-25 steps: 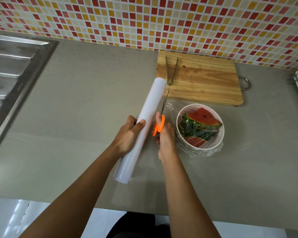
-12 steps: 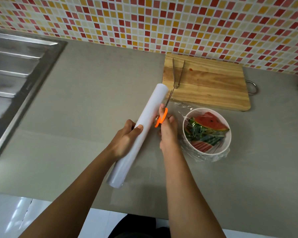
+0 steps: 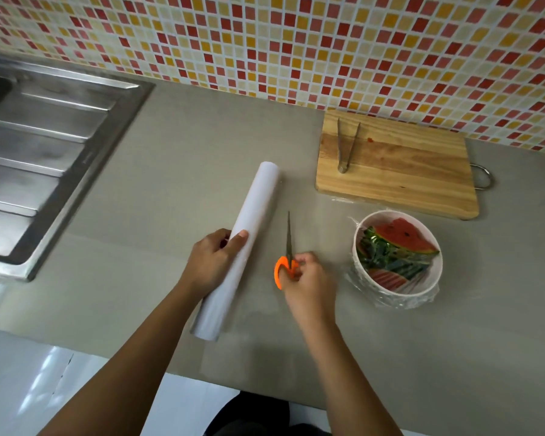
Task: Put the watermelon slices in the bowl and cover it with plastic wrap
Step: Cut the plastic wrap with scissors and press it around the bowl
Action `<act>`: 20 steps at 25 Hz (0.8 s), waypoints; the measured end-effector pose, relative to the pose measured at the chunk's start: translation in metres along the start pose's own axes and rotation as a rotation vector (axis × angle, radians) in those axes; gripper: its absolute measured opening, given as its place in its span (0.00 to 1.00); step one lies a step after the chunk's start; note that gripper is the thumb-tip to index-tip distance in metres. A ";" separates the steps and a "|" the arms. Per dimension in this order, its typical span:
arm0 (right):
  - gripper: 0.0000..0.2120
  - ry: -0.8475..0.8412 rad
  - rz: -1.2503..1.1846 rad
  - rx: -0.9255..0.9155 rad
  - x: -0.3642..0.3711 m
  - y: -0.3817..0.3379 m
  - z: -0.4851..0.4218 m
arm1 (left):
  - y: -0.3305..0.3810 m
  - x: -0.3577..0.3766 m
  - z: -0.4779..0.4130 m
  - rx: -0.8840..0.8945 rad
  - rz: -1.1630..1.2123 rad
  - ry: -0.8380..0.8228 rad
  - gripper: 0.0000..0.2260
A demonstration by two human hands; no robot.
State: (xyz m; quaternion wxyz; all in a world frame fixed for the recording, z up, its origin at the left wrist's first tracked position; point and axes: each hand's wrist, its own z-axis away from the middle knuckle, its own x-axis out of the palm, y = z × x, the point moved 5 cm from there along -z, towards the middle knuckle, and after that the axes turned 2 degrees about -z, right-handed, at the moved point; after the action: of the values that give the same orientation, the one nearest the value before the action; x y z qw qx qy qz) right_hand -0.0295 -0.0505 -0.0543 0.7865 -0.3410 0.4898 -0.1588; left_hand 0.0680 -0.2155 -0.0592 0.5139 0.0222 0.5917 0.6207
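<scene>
A white bowl (image 3: 434, 280) on the grey counter holds watermelon slices (image 3: 401, 239) under clear plastic wrap (image 3: 390, 302) that bunches around its base. My left hand (image 3: 213, 262) grips a white roll of plastic wrap (image 3: 247, 234) lying slantwise on the counter, left of the bowl. Between roll and bowl, my right hand (image 3: 309, 281) holds orange-handled scissors (image 3: 287, 253), blades closed and pointing away from me. A thin sheet of film lies on the counter between the roll and the bowl.
A wooden cutting board (image 3: 400, 171) with metal tongs (image 3: 345, 146) lies behind the bowl by the tiled wall. A steel sink drainer (image 3: 44, 146) fills the left. The counter's front edge runs just below my forearms.
My right hand has drawn the scissors back toward me and away from the roll. The roll and my left hand have shifted slightly left, apart from the bowl. The camera view shifted.
</scene>
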 end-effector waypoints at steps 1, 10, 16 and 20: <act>0.10 0.008 0.203 -0.042 0.000 -0.004 0.004 | 0.002 -0.002 -0.001 0.041 -0.090 0.032 0.19; 0.14 -0.071 0.310 -0.046 0.016 -0.020 0.009 | 0.009 0.003 0.004 0.192 -0.353 0.176 0.18; 0.18 -0.083 0.249 -0.109 0.011 -0.025 0.022 | 0.008 0.007 0.005 0.121 -0.455 0.139 0.19; 0.19 0.266 -0.084 -0.401 -0.068 -0.037 0.028 | 0.019 -0.002 0.010 0.045 -0.458 0.208 0.28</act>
State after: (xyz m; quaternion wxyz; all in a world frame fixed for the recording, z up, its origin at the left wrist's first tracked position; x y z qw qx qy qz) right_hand -0.0341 -0.0265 0.0243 0.6242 -0.4865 0.5964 -0.1344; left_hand 0.0640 -0.2052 -0.0404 0.5771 -0.1651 0.6446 0.4736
